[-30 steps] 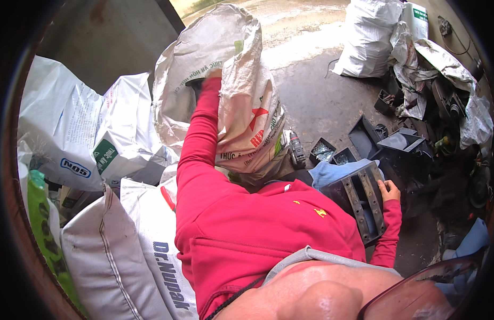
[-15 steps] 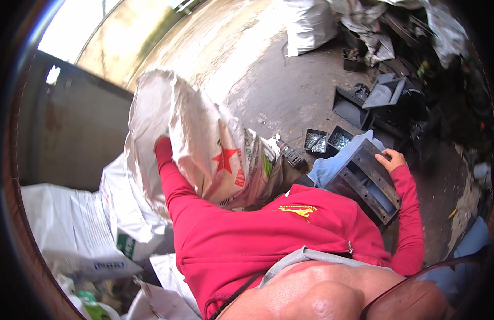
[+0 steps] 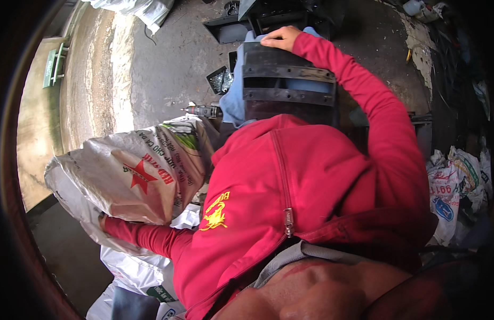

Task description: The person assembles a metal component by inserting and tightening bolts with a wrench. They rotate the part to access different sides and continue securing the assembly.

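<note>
My right hand (image 3: 280, 38) grips the far edge of a black slotted box (image 3: 288, 95), its fingers bent over the rim. The box lies on my lap over a light blue cloth (image 3: 233, 104), and two drilled strips cross its face. At the left, my left hand (image 3: 102, 220) reaches into the mouth of a large white woven sack (image 3: 105, 173) with a red star. The sack hides its fingers, so what they hold, if anything, cannot be seen.
Left of the box lie a power drill (image 3: 205, 111) and a small black tray of screws (image 3: 220, 81). More black box parts (image 3: 225, 31) stand ahead on the floor. White sacks (image 3: 135, 274) lie at lower left, and printed plastic bags (image 3: 452, 189) sit at right.
The whole view has turned, so the box now appears upright ahead and the sack lower left. My right hand remains on the box's edge, and my left hand stays in the sack.
</note>
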